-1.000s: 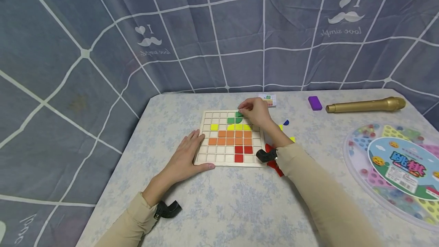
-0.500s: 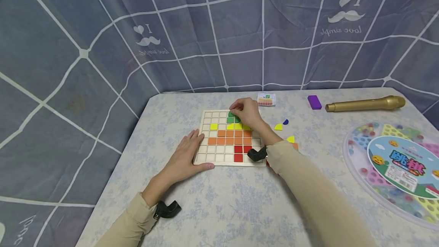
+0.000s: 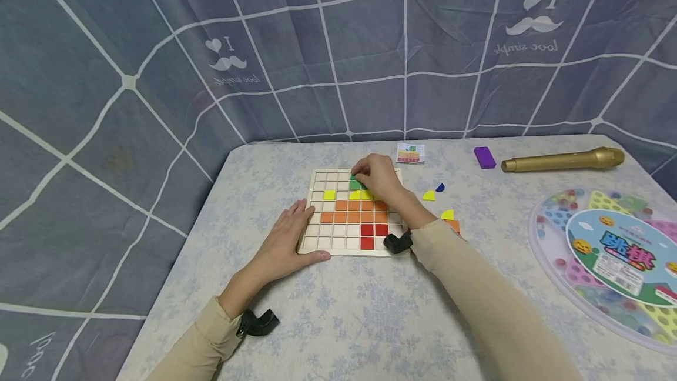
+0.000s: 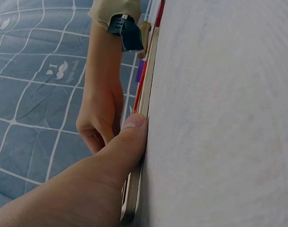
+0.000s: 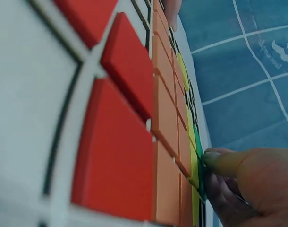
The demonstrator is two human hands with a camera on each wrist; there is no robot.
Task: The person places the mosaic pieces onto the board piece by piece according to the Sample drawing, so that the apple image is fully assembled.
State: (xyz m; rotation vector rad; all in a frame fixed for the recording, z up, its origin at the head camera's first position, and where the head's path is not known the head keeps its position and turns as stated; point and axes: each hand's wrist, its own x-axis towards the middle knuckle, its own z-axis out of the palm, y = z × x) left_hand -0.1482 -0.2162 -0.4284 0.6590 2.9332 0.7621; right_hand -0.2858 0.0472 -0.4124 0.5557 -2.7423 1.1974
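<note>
At the far edge of the grid board (image 3: 322,240), the right hand (image 3: 376,178) pinches a green tile (image 3: 355,184); the left hand (image 3: 288,239) rests open, steadying the near left corner.

Pale wooden grid board (image 3: 319,240) — green (image 3: 354,184), yellow (image 3: 330,195), orange (image 3: 341,217), red tiles (image 3: 368,230) — on blue-flowered tablecloth (image 3: 370,310).

A gold microphone (image 3: 563,161) lies at the far right of the bench (image 3: 370,322), a purple block (image 3: 485,157) just beside its tip. A small pattern card (image 3: 411,153) rests near the far edge. Loose pieces — two yellow (image 3: 429,196) (image 3: 448,214), one blue (image 3: 440,187) — lie scattered together. A round checkers box (image 3: 613,257) fills the right side — a grey checked cloth (image 3: 158,46) hangs behind.
</note>
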